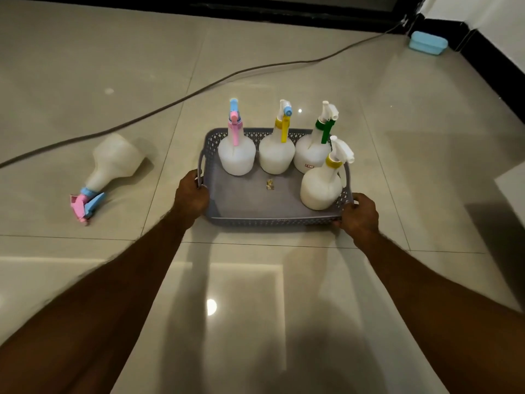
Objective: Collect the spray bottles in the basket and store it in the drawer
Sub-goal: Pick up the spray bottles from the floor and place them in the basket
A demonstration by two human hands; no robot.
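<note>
No legible text; small red-marked label point(309, 166) on green-trigger bottle point(311, 155) too blurred to read.

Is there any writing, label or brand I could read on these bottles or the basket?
Nothing here can be read.
Small white sticker with red marks on the green-trigger bottle: too small and blurred to read.
Small gold mark on the basket floor: blurred; cannot tell whether it is text.
Mark on the basket's near rim: too small to read.

Basket point(250, 200) near-left floor open; four upright bottles point(277, 157) crowd far edge and right side. Tile floor point(85, 66) open around; cable point(199, 91) crosses beyond; fallen bottle point(113, 166) lies left.
</note>
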